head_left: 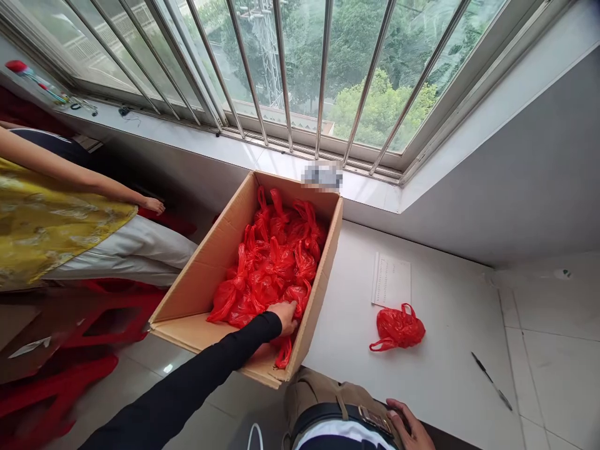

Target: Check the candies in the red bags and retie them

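At centre frame, our left hand (285, 316) touches the red, thin plastic bags (267, 275) inside an open brown cardboard box (206, 265); we cannot tell whether it grips. Bottom right, our right hand (409, 427) has fingers slightly parted.

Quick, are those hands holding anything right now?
Left hand: touching a red bag; grip can't be told.
Right hand: loosely curled, nothing visibly held; open or shut unclear.

Got my left hand (282, 317) in a box (206, 275) of red bags (276, 262)
Right hand (410, 428) chilling by the table (454, 294), another bag (400, 328) on it
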A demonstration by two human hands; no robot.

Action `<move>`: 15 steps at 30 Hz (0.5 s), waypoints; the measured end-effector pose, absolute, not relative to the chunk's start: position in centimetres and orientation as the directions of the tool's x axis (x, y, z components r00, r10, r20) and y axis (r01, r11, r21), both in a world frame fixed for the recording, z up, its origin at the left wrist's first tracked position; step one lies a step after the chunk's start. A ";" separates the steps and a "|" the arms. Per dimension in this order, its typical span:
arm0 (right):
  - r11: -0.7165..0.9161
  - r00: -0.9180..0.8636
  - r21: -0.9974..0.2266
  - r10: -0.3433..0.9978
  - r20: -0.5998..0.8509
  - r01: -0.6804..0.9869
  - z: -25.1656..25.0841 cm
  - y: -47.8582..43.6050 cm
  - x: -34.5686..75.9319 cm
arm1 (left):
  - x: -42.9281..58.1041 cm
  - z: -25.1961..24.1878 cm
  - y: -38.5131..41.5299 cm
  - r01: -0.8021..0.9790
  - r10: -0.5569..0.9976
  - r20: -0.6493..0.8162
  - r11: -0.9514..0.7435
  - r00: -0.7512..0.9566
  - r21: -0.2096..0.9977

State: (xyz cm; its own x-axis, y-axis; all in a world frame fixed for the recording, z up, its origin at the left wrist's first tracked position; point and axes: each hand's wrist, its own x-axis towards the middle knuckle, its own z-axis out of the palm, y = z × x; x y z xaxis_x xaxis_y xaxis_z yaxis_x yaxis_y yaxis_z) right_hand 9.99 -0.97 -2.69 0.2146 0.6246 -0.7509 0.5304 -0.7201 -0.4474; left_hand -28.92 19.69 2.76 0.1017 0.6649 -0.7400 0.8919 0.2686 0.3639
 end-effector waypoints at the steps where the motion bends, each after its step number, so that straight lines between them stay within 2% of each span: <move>1: -0.740 0.196 -0.433 0.594 -0.780 0.515 -2.9 -1.0 10.3 | -29.1 3.1 20.1 0.901 0.673 -0.733 0.250 0.101 0.354; 5: -0.812 0.109 -0.366 0.459 -0.882 0.454 -4.1 -1.1 11.8 | -29.9 4.6 21.3 0.913 0.731 -0.677 0.216 0.083 0.346; 10: -0.844 0.115 -0.347 0.425 -0.898 0.408 -4.5 -0.9 12.7 | -31.4 5.5 23.5 0.917 0.749 -0.660 0.223 0.056 0.331; 15: -0.778 0.110 -0.418 0.521 -0.846 0.469 -4.8 -1.3 12.1 | -31.2 3.8 29.5 0.889 0.836 -0.542 0.313 -0.091 0.333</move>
